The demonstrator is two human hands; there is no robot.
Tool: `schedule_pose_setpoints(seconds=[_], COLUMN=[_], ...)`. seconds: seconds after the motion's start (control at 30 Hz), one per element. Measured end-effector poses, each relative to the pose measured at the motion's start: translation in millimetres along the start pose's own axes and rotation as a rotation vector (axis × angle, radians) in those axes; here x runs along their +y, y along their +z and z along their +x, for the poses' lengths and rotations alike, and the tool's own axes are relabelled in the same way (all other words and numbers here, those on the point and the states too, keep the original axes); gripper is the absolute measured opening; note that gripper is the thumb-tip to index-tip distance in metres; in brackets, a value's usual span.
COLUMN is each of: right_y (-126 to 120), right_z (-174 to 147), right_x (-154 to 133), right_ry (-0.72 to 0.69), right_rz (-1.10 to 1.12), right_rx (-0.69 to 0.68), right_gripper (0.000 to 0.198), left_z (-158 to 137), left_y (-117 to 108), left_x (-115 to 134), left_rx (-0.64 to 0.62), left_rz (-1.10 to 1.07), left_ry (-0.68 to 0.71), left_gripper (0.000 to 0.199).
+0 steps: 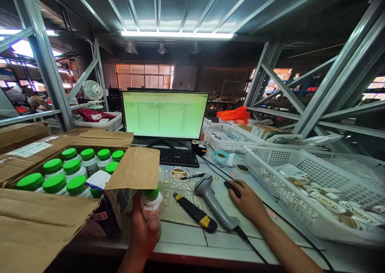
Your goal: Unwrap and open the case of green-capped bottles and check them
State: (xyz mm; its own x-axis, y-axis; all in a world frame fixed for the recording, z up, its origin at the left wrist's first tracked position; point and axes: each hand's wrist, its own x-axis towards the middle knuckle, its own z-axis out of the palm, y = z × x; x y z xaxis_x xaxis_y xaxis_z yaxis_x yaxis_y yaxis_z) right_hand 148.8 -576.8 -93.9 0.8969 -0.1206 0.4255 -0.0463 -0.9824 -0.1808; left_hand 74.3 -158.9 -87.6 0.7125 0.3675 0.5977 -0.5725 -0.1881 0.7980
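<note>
My left hand (141,229) is wrapped round a white bottle (151,206) with a green cap, upright just right of a cardboard box; a box flap (135,168) hangs over part of its cap. More bottles (72,170) with green caps stand in rows inside that box. My right hand (245,198) rests over a black computer mouse (233,188) on the desk mat, fingers curled on it. Between my hands lie a grey barcode scanner (215,202) and a black and yellow utility knife (195,212). A lit monitor (165,114) shows a spreadsheet.
A black keyboard (177,156) sits below the monitor. White plastic baskets (285,196) with small packed goods line the right side. A roll of blue tape (221,156) lies near the keyboard. Cables cross the desk at right. Metal shelf posts (45,64) frame both sides.
</note>
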Motion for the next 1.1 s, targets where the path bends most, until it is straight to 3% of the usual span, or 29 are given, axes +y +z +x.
schedule_pose_setpoints(seconds=[0.43,0.63,0.83,1.1], right_y=[3,5,11,-1], right_z=[2,-2,-2,-6], right_x=[1,-2,-8,-24], right_ry=[-0.001,-0.026,0.047,0.083], right_rz=[0.018,0.047,-0.015,-0.031], right_rx=[0.038,0.035,0.022,-0.012], right_gripper=[0.051,0.053,0.055,0.063], left_z=[2,6,12,-7], left_y=[-2,-8,-12,-28], left_x=[-5,13,19,8], left_rx=[-0.035,-0.078,-0.084,-0.305], left_rz=[0.047,-0.012,-0.123,0.075], left_ry=[0.028,-0.035,-0.156,-0.281], left_gripper=[0.059,0.066,0.071,0.073])
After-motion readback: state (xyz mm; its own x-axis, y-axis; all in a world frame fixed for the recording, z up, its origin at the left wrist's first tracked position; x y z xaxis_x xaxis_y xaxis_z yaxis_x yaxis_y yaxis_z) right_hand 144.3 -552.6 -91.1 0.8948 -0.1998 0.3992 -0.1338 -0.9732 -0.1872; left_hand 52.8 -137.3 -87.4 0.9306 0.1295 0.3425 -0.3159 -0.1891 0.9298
